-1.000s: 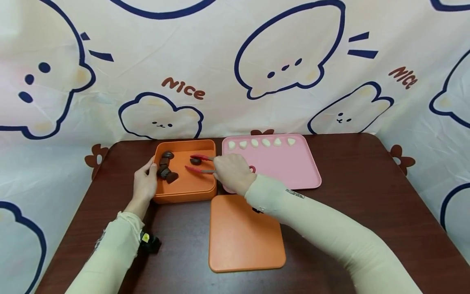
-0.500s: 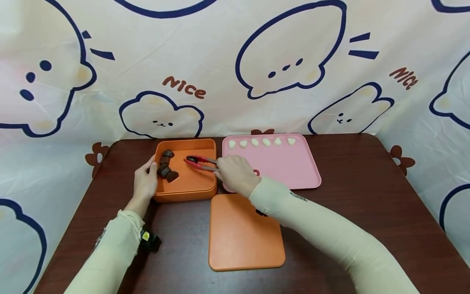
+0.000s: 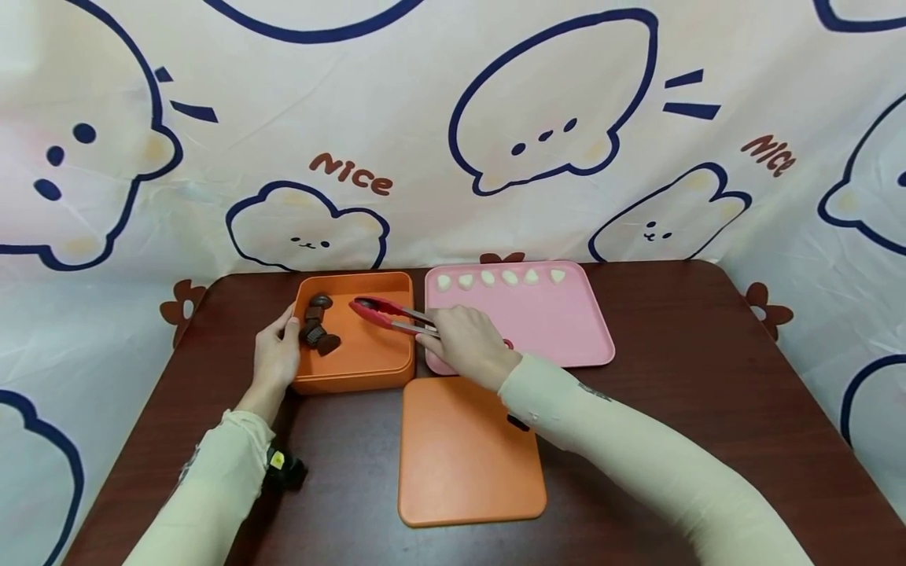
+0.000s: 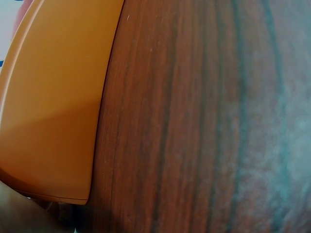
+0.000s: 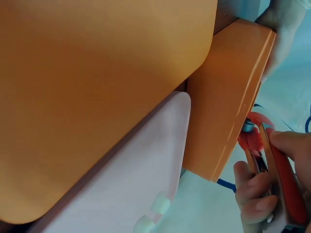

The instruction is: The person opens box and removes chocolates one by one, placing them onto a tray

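Observation:
My right hand (image 3: 470, 344) holds red-tipped metal tongs (image 3: 375, 316) above the orange box (image 3: 354, 379). A dark chocolate (image 3: 365, 303) is pinched between the tong tips; the right wrist view shows this dark piece (image 5: 248, 125) and my fingers curled round the tongs' handle (image 5: 288, 187). On the box's left side, my left hand (image 3: 278, 352) grips the wall, thumb near the rim. Several brown chocolates (image 3: 329, 343) lie along the left inside of the box. In the left wrist view the box's outer wall (image 4: 53, 87) fills the left part; the hand is mostly out of frame.
A pink tray (image 3: 552, 330) stands right of the box, with several white pieces (image 3: 510, 277) in a row along its far edge. An orange lid (image 3: 473, 456) lies flat in front. The dark wooden table (image 3: 672, 338) meets a patterned cloth (image 3: 425, 220) behind.
The spread tongs have closed on the chocolate that lay in the box's right part. My right hand has drawn slightly right. The left hand keeps its hold on the box.

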The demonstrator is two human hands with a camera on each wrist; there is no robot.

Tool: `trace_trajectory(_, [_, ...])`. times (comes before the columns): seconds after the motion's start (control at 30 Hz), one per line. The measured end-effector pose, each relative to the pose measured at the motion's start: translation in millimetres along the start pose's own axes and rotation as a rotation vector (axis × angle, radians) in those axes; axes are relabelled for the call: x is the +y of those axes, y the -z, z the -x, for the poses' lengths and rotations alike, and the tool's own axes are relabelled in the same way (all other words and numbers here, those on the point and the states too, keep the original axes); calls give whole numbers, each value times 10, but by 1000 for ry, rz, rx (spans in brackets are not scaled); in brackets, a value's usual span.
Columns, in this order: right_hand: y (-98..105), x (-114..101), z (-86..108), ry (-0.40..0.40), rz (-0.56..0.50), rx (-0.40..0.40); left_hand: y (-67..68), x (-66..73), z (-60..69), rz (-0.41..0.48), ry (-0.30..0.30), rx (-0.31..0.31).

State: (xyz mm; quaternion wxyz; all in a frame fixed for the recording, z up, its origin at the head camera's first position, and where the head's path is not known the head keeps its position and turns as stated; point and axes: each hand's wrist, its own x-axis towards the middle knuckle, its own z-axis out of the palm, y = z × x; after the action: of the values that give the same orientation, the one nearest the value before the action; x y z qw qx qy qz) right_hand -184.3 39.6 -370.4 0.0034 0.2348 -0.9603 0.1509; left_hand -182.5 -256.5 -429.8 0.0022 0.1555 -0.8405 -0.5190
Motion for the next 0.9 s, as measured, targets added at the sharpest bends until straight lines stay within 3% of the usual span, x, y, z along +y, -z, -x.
trace_trajectory(0.6, [124, 247, 194, -50, -184, 67, 6, 8, 14, -9, 6, 8])
trace_trajectory(0.9, [210, 362, 316, -48, -185, 122, 11, -5, 26, 6, 13, -4])
